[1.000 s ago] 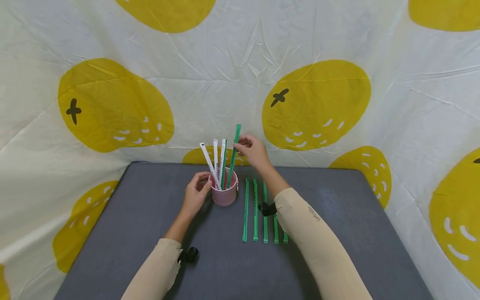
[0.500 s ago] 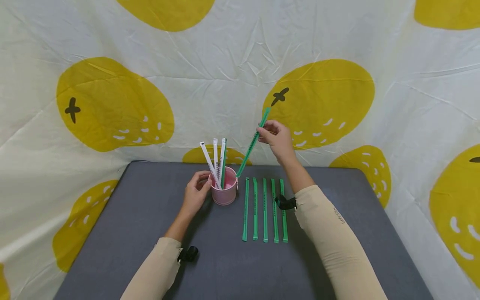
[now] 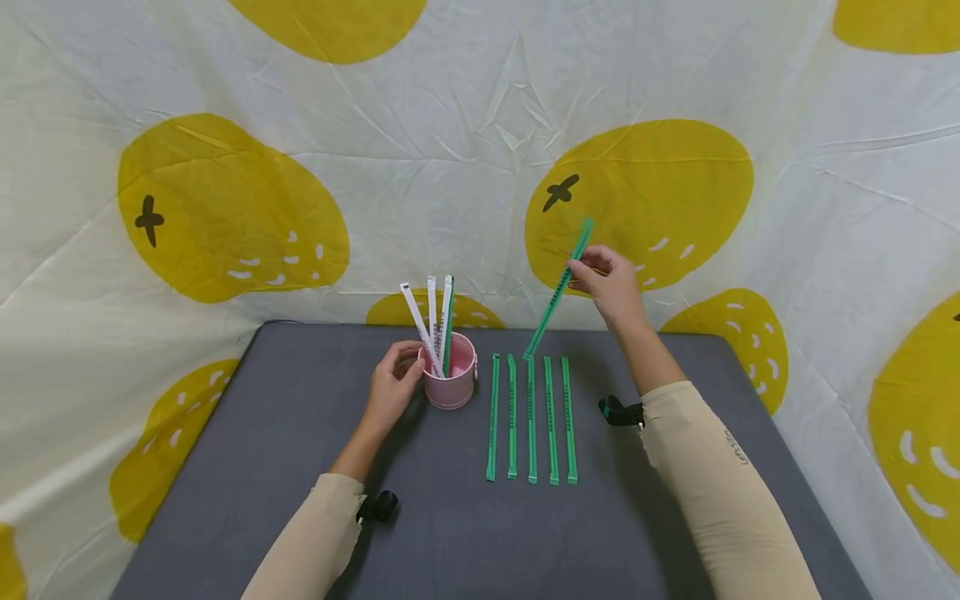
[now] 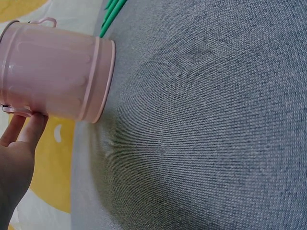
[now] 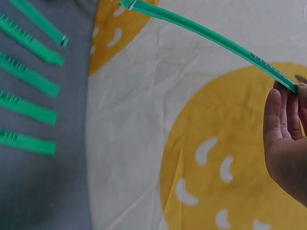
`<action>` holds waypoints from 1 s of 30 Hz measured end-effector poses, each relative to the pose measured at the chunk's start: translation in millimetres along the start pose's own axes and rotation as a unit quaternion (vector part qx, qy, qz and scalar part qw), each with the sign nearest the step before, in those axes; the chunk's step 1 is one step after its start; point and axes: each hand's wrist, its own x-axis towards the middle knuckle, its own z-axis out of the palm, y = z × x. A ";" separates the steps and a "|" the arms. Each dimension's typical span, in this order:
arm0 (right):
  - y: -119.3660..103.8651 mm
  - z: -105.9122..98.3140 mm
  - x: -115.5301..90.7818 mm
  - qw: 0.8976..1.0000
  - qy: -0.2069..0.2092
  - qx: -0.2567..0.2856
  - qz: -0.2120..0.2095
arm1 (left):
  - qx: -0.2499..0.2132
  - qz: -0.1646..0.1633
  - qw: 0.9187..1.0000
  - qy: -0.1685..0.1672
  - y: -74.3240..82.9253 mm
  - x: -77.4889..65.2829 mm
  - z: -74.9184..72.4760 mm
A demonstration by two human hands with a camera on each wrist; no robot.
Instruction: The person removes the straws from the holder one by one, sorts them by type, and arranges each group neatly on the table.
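Your R hand (image 3: 613,287) pinches a green stick (image 3: 555,299), right of ctr, its low end by the tops of the row of green sticks (image 3: 532,417); can't tell if touching. Risk: lowering it right here may knock the row askew. L hand (image 3: 392,379) grips the pink bucket (image 3: 450,395), ctr frame; a careless tug could tip it. Vs 0.5 s ago, your held stick's moved right, away from the bucket; L hand & bucket haven't visibly moved.
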 end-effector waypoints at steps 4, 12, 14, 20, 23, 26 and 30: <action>9.7 -16.3 -5.4 1.000 0.004 -0.018 0.008 | 0.003 0.008 1.000 0.003 -1.2 -0.2 0.1; 55.8 -48.5 -10.2 0.994 0.011 -0.097 0.039 | 0.000 0.013 1.000 0.003 -2.4 0.0 -0.6; 68.0 -55.3 -13.0 0.991 0.002 -0.131 0.034 | -0.005 0.012 1.000 0.003 -2.2 0.1 -0.7; 98.1 -71.4 -26.6 0.973 -0.019 -0.227 0.040 | -0.003 0.014 1.000 0.004 -3.6 0.2 -1.0; 109.6 -76.7 -33.0 0.962 -0.027 -0.264 0.061 | -0.001 0.014 1.000 0.003 -3.9 0.4 -1.5; 119.7 -79.8 -38.1 0.952 -0.035 -0.290 0.087 | 0.001 0.016 1.000 0.002 -4.5 0.8 -1.9; 131.9 -79.6 -43.6 0.946 -0.044 -0.300 0.111 | 0.004 0.016 1.000 0.001 -5.1 1.6 -2.1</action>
